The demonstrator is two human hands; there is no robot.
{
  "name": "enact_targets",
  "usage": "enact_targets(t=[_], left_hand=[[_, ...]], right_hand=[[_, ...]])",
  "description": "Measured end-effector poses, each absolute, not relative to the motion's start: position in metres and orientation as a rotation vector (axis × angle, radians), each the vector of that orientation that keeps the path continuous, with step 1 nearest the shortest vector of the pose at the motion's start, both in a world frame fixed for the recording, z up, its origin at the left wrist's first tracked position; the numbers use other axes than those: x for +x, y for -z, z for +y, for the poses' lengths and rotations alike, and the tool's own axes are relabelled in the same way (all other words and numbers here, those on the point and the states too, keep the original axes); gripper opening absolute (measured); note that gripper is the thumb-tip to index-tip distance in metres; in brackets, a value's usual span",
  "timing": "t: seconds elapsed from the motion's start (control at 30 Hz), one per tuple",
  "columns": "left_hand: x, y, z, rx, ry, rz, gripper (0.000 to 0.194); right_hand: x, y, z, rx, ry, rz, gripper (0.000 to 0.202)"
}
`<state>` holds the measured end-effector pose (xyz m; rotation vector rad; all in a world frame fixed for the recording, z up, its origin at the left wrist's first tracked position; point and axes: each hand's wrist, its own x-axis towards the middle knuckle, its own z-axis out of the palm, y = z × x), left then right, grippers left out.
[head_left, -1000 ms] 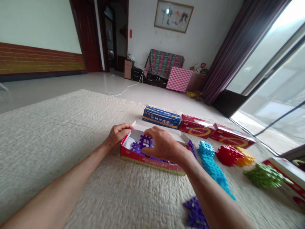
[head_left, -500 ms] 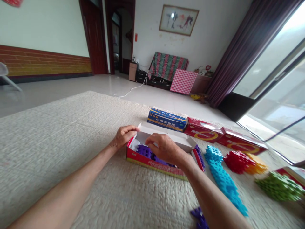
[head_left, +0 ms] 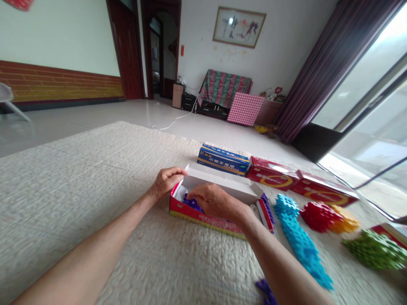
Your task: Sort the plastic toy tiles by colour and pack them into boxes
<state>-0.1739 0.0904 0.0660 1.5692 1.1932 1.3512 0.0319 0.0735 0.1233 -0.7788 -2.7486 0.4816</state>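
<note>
You have a cream quilted mat (head_left: 95,169) spread before you over a glossy pale tiled floor (head_left: 76,112). At the far wall, a striped cloth (head_left: 224,87) and a red-and-white checked cloth (head_left: 244,108) drape over a low dark cabinet (head_left: 208,109), with a framed picture (head_left: 239,27) hung above; a white cord (head_left: 174,122) trails across the tiles. To your right, a purple curtain (head_left: 311,72) hangs beside large glass panes, and to your left the wall has a brick-patterned lower band (head_left: 57,82). On the mat, the open red box (head_left: 206,221) sits in front of you, with purple pieces (head_left: 191,202) inside it. Behind it stand a blue box (head_left: 223,159) and two red boxes in a row, and to its right lie blue pieces (head_left: 300,241), red pieces (head_left: 320,216), yellow pieces (head_left: 346,219) and green pieces (head_left: 375,250). Your left arm reaches forward from the lower left, and your left hand (head_left: 167,182) grips the open box's left end near its back corner, thumb toward you and fingers bent over the edge. Your right arm comes in from the lower right, and your right hand (head_left: 214,200) dips into the box, palm down, fingers curled and pointing left above the purple pieces; whether it grasps one, you cannot tell.
</note>
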Motion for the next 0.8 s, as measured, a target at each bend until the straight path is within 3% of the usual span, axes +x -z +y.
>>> enact_targets(t=[0.3,0.5,0.67,0.8], left_hand=[[-0.174,-0.066,0.091,1.568,-1.357,1.186,0.026],[-0.174,-0.064,0.091,1.545,-1.348,1.213,0.028],[-0.174,-0.064,0.09,1.519,-1.343,1.242,0.031],[-0.174,-0.066,0.087,1.5,-1.334,1.289,0.033]], right_hand=[[0.04,-0.137,0.069,-0.826,-0.494,-2.579,0.037],[0.096,-0.157,0.048,-0.92,-0.233,-2.161,0.028],[0.174,-0.133,0.028,-1.157,0.029,-1.726,0.017],[0.222,-0.112,0.021,-1.33,0.006,-1.851,0.016]])
